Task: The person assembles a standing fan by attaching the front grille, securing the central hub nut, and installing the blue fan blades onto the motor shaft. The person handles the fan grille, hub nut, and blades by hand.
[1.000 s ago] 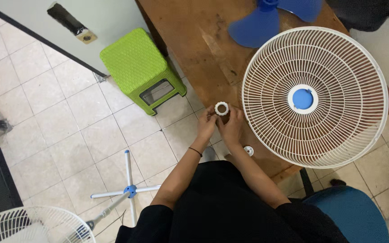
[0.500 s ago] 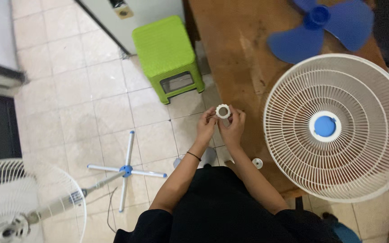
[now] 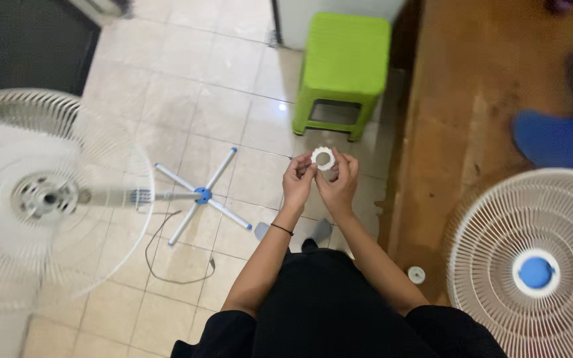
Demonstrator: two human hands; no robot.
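Tiled floor (image 3: 187, 99) below, wooden table (image 3: 459, 132) to the right: left hand (image 3: 298, 180) and right hand (image 3: 338, 185) pinch a small white ribbed plastic ring nut (image 3: 323, 158) between fingertips, probably light, rigid, grippy on its scalloped rim, best held there.

Blue fan blade (image 3: 568, 126) on the worktop (image 3: 472, 99): motion-blurred, cut by the right edge. White fan guard (image 3: 538, 265): cropped right and bottom. Floor-standing fan head (image 3: 44, 195): blurred, cut at left. White ring's (image 3: 324, 158) lower rim: hidden behind fingers (image 3: 306, 171).
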